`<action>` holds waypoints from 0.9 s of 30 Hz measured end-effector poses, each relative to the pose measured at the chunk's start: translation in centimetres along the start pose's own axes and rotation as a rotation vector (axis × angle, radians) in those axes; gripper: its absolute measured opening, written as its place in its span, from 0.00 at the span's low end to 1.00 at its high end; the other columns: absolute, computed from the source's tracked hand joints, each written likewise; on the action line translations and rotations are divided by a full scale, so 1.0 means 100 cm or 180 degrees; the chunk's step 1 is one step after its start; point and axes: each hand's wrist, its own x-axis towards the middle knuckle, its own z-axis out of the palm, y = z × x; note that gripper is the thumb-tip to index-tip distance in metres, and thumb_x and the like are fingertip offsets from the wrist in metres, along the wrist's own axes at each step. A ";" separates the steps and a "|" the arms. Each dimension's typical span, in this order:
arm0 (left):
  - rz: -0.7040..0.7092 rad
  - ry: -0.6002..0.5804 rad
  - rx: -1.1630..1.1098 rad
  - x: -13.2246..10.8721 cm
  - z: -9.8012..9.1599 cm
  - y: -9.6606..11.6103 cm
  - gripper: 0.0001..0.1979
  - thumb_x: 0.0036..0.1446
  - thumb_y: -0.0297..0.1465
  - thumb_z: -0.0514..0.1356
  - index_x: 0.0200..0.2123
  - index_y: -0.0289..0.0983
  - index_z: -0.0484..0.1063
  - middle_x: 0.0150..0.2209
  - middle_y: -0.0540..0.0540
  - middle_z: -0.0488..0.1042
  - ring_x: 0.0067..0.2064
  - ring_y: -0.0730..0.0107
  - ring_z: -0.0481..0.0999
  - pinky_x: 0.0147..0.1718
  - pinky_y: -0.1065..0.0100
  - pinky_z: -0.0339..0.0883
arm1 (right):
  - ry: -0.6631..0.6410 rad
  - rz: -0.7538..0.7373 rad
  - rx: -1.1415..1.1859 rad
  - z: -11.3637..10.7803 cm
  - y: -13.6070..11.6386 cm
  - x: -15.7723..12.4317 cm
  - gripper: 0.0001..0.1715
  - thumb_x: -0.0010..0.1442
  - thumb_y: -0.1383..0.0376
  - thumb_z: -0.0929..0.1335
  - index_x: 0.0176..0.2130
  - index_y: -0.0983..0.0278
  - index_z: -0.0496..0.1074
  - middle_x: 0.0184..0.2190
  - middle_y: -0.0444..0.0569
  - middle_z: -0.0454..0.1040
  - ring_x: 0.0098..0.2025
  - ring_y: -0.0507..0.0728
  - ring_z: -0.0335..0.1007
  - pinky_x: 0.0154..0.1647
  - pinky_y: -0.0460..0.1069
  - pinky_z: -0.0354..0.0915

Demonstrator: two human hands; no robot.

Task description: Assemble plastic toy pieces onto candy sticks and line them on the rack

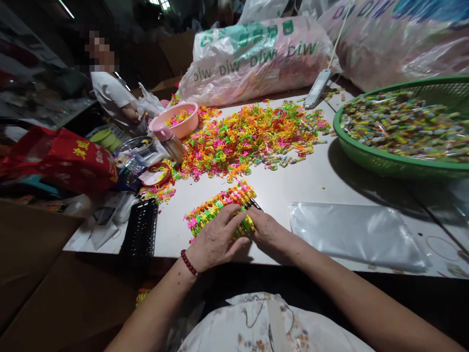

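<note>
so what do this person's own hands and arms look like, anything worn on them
The left hand and right hand are ungloved, and no sleeves show on the forearms. A bracelet of round, dark red beads circles the left one.

A glossy red plastic bag (68, 164) sits left of a pink-topped silver flask (173, 147); a white power strip (318, 88) lies beside a translucent, green-lettered sack (256, 73).

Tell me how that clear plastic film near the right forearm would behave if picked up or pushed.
The clear plastic film would probably flop when lifted by a corner, since it looks thin and wrinkled at the edges. Its glossy surface suggests it may slide easily over the white table. Lying so flat, it seems unlikely to roll or tip.
</note>
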 end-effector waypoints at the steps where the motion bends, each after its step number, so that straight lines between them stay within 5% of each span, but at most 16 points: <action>1: 0.0066 -0.0069 0.0089 0.001 0.000 0.000 0.29 0.63 0.37 0.55 0.65 0.35 0.53 0.66 0.36 0.55 0.68 0.55 0.54 0.63 0.54 0.58 | 0.0028 -0.0030 0.0066 0.001 0.000 0.000 0.20 0.52 0.79 0.62 0.44 0.65 0.68 0.44 0.52 0.71 0.45 0.57 0.67 0.49 0.53 0.65; 5: 0.0199 -0.0427 0.0488 0.006 0.003 0.002 0.35 0.64 0.39 0.54 0.69 0.37 0.44 0.70 0.42 0.47 0.71 0.58 0.44 0.67 0.53 0.47 | 0.0326 -0.0277 0.0436 0.003 0.001 -0.002 0.23 0.57 0.77 0.60 0.51 0.65 0.67 0.50 0.55 0.71 0.53 0.57 0.66 0.57 0.55 0.63; 16: 0.0181 -0.0294 0.0859 0.004 0.016 -0.003 0.36 0.59 0.34 0.57 0.68 0.33 0.48 0.70 0.39 0.48 0.71 0.59 0.46 0.67 0.57 0.46 | 0.0523 -0.0224 0.0237 0.018 0.003 -0.005 0.26 0.58 0.76 0.60 0.55 0.65 0.66 0.53 0.58 0.69 0.56 0.58 0.66 0.58 0.55 0.63; 19: 0.0181 -0.0269 0.0950 0.004 0.020 -0.006 0.37 0.57 0.31 0.59 0.67 0.32 0.49 0.69 0.39 0.49 0.70 0.57 0.47 0.66 0.57 0.48 | 0.0027 -0.0045 -0.0015 -0.007 -0.003 -0.003 0.21 0.56 0.74 0.64 0.48 0.63 0.72 0.44 0.52 0.75 0.46 0.57 0.71 0.49 0.50 0.67; 22: 0.0224 -0.0304 0.1010 0.001 0.019 -0.011 0.37 0.57 0.31 0.59 0.67 0.32 0.50 0.69 0.39 0.49 0.70 0.56 0.48 0.66 0.56 0.49 | -0.0340 0.0388 -0.0739 -0.055 0.002 0.017 0.16 0.56 0.73 0.64 0.41 0.62 0.77 0.36 0.47 0.79 0.37 0.54 0.73 0.42 0.46 0.66; 27: 0.0223 -0.0288 0.1141 -0.014 0.012 -0.029 0.37 0.57 0.28 0.58 0.68 0.35 0.48 0.70 0.43 0.47 0.71 0.60 0.46 0.67 0.58 0.48 | 0.0082 0.0941 -0.2053 -0.129 0.041 0.085 0.22 0.58 0.74 0.64 0.50 0.64 0.75 0.50 0.54 0.75 0.53 0.60 0.67 0.54 0.50 0.59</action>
